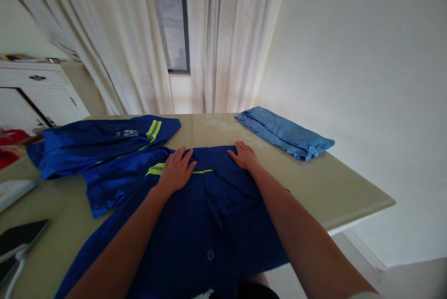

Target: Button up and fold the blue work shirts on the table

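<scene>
A dark blue work shirt (209,224) with yellow-green reflective stripes lies spread on the beige table (331,187), buttons facing up. My left hand (177,171) rests flat on it, fingers stretched out over the stripe. My right hand (244,154) lies flat on the shirt's far edge, fingers spread. Neither hand holds anything.
A second dark blue garment (101,143) with reflective stripes lies bunched at the left. A folded light blue garment (284,132) sits at the far right of the table. A dark tablet or phone (19,238) lies near the left edge. White curtains (223,38) and a cabinet (38,94) stand behind.
</scene>
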Motion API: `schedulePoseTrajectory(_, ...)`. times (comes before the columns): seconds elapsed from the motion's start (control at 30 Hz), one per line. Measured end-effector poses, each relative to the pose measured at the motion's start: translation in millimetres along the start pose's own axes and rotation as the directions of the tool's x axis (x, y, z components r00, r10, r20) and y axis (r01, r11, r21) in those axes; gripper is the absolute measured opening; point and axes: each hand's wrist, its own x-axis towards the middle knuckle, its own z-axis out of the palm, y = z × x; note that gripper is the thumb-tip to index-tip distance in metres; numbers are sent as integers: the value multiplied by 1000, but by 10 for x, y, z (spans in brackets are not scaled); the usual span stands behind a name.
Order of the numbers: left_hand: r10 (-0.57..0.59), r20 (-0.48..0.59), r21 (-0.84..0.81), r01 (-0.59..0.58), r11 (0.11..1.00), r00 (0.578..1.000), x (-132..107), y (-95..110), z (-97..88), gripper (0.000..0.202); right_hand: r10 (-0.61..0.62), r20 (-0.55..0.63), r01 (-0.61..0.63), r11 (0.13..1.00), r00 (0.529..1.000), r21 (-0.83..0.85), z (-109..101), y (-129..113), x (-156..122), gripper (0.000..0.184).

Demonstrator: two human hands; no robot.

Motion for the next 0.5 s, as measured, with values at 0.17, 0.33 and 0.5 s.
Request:
schedulePoseTrajectory(0.17,-477,-184,9,487,873,859,-403,-882,-376,74,-16,-1,16,1000,1000,-18,2,3,34,89)
schedulePoseTrajectory(0.33,-715,-138,-103,708,698,685,-642,-1191,-587,89,-16,1,16,999,1000,-44,18,22,84,88)
schedulePoseTrajectory(0.5,-819,-119,-156,804,573,561,-674,-1337,-712,93,-26,-5,25,998,1000,-62,53,57,113,89)
